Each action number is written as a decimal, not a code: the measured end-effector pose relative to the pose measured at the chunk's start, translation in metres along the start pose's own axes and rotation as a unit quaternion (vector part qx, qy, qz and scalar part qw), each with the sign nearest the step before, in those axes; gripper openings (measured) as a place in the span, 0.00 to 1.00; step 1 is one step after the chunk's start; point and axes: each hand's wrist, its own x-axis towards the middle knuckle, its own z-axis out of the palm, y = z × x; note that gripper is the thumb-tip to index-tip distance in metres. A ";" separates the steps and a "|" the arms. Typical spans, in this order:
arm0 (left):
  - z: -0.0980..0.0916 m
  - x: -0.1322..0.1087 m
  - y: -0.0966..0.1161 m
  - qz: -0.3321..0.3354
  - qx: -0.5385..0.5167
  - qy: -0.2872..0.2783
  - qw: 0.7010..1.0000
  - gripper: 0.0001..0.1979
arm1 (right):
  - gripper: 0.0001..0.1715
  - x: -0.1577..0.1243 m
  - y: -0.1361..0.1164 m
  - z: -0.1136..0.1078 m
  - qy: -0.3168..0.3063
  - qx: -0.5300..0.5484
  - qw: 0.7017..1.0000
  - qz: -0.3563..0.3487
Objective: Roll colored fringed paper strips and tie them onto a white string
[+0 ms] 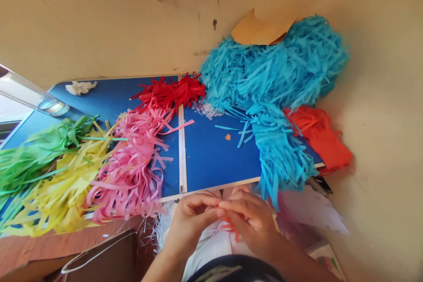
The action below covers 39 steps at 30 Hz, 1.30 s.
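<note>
In front of my lap, just below the table's near edge, both hands meet fingertip to fingertip. My left hand [190, 220] is closed in a pinch, and my right hand [253, 218] pinches right beside it. Between them is an orange-red fringed strip [235, 230], mostly covered by my fingers, with loose ends hanging below. Orange-red fringe of like colour [325, 136] lies at the table's right end. A blue fringe bundle [280, 150] hangs over the near edge beyond my right hand.
A large blue fringe heap [284, 66] stands against the wall under a piece of tan card [257, 31]. Red [175, 92], pink [132, 158], yellow [69, 180] and green [42, 145] fringe covers the left of the blue table [218, 154]. A glass [54, 105] stands far left.
</note>
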 end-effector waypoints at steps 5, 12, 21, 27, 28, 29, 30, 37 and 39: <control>-0.003 -0.003 0.004 0.058 0.090 -0.037 0.994 0.04 | 0.13 -0.001 0.002 -0.003 -0.004 -0.032 0.999 -0.028; 0.002 -0.009 -0.011 0.091 0.084 0.033 0.992 0.04 | 0.15 -0.001 0.000 -0.006 -0.005 -0.047 0.997 -0.063; 0.002 -0.006 0.005 0.285 0.258 -0.020 0.923 0.10 | 0.12 -0.014 0.014 -0.005 -0.051 0.217 0.919 0.324; 0.002 -0.010 0.008 0.328 0.333 -0.032 0.884 0.11 | 0.09 -0.008 0.010 -0.009 -0.051 0.099 0.968 0.223; 0.002 -0.011 0.008 0.326 0.339 -0.027 0.882 0.10 | 0.09 -0.008 0.009 -0.009 -0.048 0.086 0.974 0.204; 0.003 -0.012 0.008 0.317 0.342 -0.021 0.885 0.08 | 0.09 -0.008 0.008 -0.008 -0.045 0.079 0.977 0.191; 0.003 -0.012 0.008 0.301 0.339 -0.012 0.891 0.06 | 0.09 -0.008 0.008 -0.008 -0.040 0.078 0.979 0.182; 0.008 -0.011 0.003 0.276 0.321 0.011 0.906 0.05 | 0.04 -0.012 0.010 -0.006 -0.024 0.078 0.982 0.172; 0.008 -0.010 0.002 0.302 0.338 0.012 0.891 0.06 | 0.04 -0.012 0.009 -0.007 -0.036 0.079 0.981 0.176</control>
